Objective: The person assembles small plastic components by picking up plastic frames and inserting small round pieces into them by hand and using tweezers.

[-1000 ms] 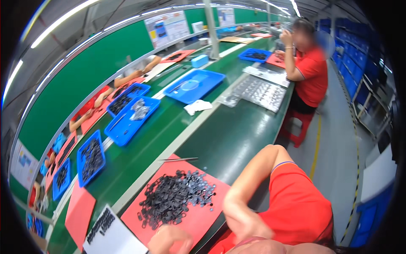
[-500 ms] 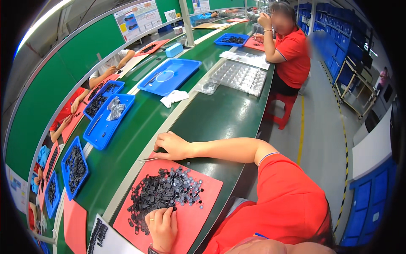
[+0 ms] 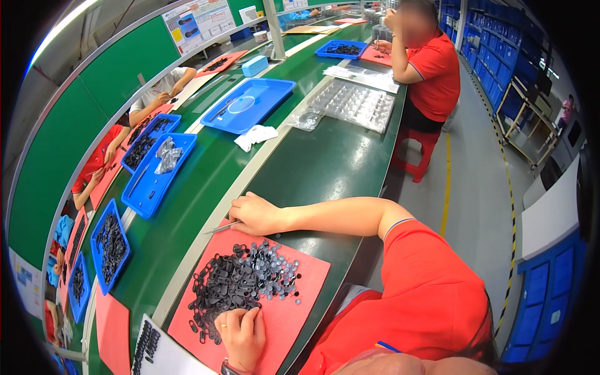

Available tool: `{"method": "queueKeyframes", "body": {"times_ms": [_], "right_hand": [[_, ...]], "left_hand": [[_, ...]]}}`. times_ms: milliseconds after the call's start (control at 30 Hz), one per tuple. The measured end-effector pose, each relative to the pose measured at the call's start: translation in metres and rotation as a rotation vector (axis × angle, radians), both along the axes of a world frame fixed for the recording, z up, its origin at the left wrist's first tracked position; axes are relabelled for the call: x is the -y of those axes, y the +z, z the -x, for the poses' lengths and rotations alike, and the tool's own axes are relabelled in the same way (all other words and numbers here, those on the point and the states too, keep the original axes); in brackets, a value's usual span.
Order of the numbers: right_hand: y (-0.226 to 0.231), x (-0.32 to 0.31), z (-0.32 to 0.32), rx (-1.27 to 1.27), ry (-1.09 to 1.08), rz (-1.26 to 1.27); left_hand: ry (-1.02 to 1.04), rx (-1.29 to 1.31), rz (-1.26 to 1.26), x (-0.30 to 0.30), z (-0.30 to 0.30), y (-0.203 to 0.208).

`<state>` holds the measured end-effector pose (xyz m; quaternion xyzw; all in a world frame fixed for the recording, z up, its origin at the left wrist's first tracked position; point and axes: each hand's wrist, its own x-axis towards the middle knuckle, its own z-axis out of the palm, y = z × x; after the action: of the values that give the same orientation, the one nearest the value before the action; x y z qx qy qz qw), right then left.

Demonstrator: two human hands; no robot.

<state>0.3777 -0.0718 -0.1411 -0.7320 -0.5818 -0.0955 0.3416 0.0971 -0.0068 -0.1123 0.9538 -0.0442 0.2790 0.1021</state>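
A red mat lies on the green bench in front of me, under a pile of small black parts. My left hand rests on the mat's near side with its fingertips touching the pile's edge; a watch is on its wrist. At the mat's far edge, my right hand is shut on thin metal tweezers, whose tips point left, away from the pile.
A white sheet with rows of black parts lies left of the mat. Blue trays with black parts sit across the green belt, where other people's hands work. A clear blister tray lies further along, near a seated person in red.
Over the last second my right arm stretched out to the mat's far edge with the tweezers, and my view swung toward the bench. Both hands have held still for the last half second.
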Motion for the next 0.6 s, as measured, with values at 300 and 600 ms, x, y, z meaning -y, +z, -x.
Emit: {"method": "queueKeyframes", "body": {"times_ms": [300,600], "right_hand": [[-0.0010,-0.0005,-0.0019,0.005,0.001,0.002],[0.0007,0.0000,-0.0034,-0.042,0.014,0.028]], "left_hand": [[0.038,-0.008,0.115,-0.0052,-0.0016,-0.0047],[0.039,-0.003,0.143,-0.0071,-0.0013,-0.0069]]}}
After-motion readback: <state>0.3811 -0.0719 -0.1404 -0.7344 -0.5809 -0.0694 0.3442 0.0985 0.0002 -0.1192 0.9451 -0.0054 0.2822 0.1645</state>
